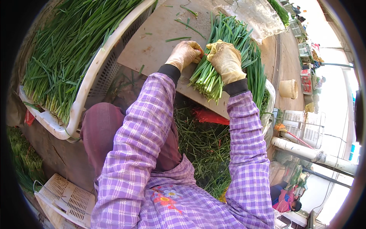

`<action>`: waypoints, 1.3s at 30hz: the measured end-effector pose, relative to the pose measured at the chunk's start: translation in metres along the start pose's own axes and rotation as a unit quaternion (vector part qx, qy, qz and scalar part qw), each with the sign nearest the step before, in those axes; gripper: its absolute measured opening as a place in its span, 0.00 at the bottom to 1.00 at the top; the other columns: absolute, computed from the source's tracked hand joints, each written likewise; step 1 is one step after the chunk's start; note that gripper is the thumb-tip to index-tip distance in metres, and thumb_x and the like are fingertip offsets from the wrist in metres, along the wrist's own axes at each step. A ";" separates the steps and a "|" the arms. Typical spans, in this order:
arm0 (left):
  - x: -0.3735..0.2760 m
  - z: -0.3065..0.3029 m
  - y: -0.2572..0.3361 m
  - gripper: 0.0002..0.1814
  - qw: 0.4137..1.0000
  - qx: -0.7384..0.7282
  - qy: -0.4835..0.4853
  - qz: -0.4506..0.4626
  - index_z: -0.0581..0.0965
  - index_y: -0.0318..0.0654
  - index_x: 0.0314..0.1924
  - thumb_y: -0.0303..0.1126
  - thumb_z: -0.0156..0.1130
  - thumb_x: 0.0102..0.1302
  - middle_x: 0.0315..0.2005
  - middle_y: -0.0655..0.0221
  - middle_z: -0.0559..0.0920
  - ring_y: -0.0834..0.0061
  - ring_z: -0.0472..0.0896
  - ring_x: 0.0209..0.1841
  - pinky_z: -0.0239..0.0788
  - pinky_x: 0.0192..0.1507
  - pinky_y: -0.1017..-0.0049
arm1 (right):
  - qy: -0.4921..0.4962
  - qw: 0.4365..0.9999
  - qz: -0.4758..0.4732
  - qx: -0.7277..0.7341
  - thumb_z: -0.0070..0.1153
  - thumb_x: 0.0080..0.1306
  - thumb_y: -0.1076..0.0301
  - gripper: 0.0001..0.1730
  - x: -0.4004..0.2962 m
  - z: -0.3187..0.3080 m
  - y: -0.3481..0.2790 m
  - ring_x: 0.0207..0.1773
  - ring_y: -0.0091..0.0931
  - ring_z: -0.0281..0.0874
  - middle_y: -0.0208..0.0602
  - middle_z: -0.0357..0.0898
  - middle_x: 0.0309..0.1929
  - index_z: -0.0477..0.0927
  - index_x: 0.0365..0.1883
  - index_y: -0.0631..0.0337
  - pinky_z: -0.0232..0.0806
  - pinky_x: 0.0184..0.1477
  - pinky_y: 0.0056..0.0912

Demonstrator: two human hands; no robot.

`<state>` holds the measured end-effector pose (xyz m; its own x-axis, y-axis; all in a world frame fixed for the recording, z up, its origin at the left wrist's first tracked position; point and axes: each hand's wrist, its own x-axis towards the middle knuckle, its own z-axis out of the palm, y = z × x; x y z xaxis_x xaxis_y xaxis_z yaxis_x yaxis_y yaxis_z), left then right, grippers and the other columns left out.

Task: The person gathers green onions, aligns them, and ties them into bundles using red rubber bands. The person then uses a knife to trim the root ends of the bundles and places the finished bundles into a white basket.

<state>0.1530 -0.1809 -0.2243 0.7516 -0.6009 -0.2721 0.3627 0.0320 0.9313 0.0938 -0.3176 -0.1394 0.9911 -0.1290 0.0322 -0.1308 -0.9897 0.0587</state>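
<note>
A bunch of green garlic chives (pixel 210 78) lies on a flat board (pixel 148 51), its pale cut stem ends towards me. My right hand (pixel 226 60), in a yellowish glove, is closed over the bunch from above. At the bunch's left side, my left hand (pixel 186 54), gloved too, pinches a small red tie (pixel 205 54) between its fingertips. How far the tie runs around the stems is hidden. More chives (pixel 255 77) lie along the right side of the bunch.
A white plastic basket (pixel 105 47) full of chives (pixel 71 48) stands left of the board. Loose leaf scraps (pixel 200 148) cover the ground below. A plastic sheet (pixel 254 17) lies beyond the bunch. To the right are a bucket (pixel 288 88), white crates (pixel 311 128) and another person (pixel 286 199).
</note>
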 end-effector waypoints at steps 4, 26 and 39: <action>0.001 -0.002 0.003 0.07 1.000 -0.007 -0.015 -0.022 0.81 0.29 0.42 0.25 0.59 0.69 0.37 0.62 0.86 0.74 0.85 0.37 0.80 0.42 0.75 | 0.005 1.000 0.005 0.013 0.65 0.57 0.59 0.10 -0.007 -0.004 -0.001 0.53 0.35 0.81 0.32 0.86 0.46 0.87 0.36 0.49 0.73 0.53 0.37; -0.012 0.012 0.002 0.10 0.996 0.082 0.022 0.020 0.83 0.29 0.42 0.31 0.65 0.69 0.31 0.68 0.85 0.82 0.80 0.32 0.74 0.39 0.78 | 0.007 0.967 0.084 0.241 0.59 0.62 0.63 0.07 -0.013 0.008 0.004 0.36 0.30 0.83 0.31 0.88 0.34 0.88 0.32 0.51 0.74 0.42 0.32; -0.012 0.005 0.004 0.15 0.998 -0.051 -0.046 -0.009 0.78 0.28 0.52 0.25 0.65 0.66 0.42 0.62 0.85 0.77 0.85 0.42 0.79 0.47 0.79 | 0.068 0.995 -0.010 0.077 0.65 0.53 0.60 0.09 -0.015 0.012 0.011 0.44 0.33 0.83 0.29 0.86 0.37 0.90 0.33 0.43 0.74 0.48 0.36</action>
<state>0.1424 -0.1779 -0.2165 0.6923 -0.6727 -0.2612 0.4333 0.0981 0.8959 0.0774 -0.3278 -0.1513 0.9798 -0.1097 0.1674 -0.0952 -0.9911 -0.0929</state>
